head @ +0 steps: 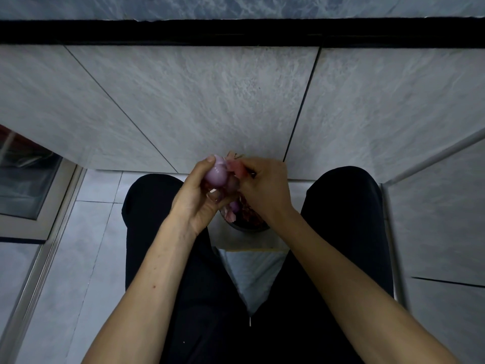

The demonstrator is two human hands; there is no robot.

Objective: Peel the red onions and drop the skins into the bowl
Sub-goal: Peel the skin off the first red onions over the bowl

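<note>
My left hand (195, 195) grips a small purple-red onion (216, 174), its glossy peeled side facing up. Just to its right, my right hand (265, 187) pinches a strip of pinkish skin (237, 166) that still hangs at the onion's top. Both hands hover over a dark bowl (252, 228) on the floor between my knees. The bowl holds reddish skins (249, 214) and at least one more small onion (234, 206). My hands hide most of the bowl.
I sit with black-trousered legs (157, 232) apart on a light tiled floor. A grey tiled wall (196, 101) rises straight ahead. A metal-framed glass panel (29, 179) stands at the left, another wall edge (433, 158) at the right.
</note>
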